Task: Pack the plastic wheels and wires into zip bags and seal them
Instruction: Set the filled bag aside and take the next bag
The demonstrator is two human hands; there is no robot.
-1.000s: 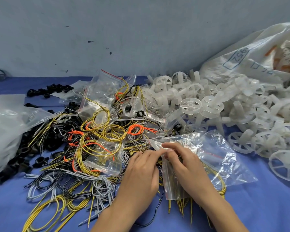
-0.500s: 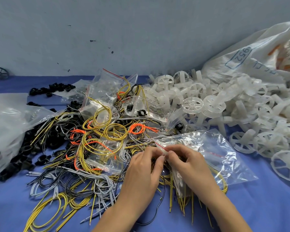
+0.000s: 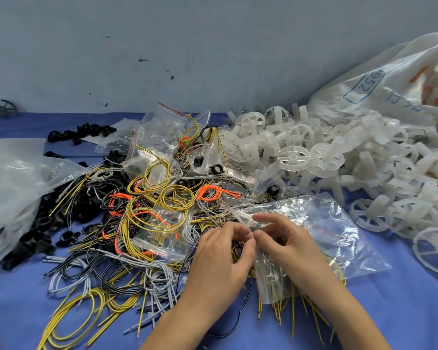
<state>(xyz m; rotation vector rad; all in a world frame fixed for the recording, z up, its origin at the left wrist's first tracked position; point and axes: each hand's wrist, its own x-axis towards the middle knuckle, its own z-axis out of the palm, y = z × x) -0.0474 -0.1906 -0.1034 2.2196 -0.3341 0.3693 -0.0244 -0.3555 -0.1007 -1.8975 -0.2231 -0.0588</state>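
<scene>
Hands (image 3: pixel 219 258) farther down zip bag (image 3: pixel 339 236) edge

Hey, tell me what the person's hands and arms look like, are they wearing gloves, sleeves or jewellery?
Both are bare. The left hand and right hand wear no gloves and no rings that show. The left forearm and right forearm reach the bottom edge with no sleeve, watch or bracelet in view.
</scene>
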